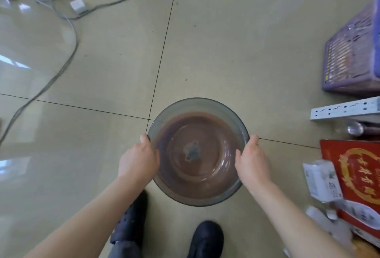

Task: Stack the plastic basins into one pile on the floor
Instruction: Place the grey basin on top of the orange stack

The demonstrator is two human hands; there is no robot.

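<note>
- Basin [198,152]: round, translucent grey with a brownish interior, positioned over the tiled floor [226,42] directly ahead of two dark shoes [206,239].
- Left hand [138,160]: grasping the basin's left rim.
- Right hand [254,162]: grasping the right rim.
- Contact with the floor: cannot be determined.
- Purple basket [353,58]: well apart, far right.
- Red box [357,175]: right edge.

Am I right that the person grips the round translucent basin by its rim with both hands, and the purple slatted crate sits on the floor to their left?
Not quite. The head view shows the purple slatted crate on the floor to the person's right, not left. The rest holds: left hand and right hand grip the round translucent basin by opposite sides of its rim.
</note>
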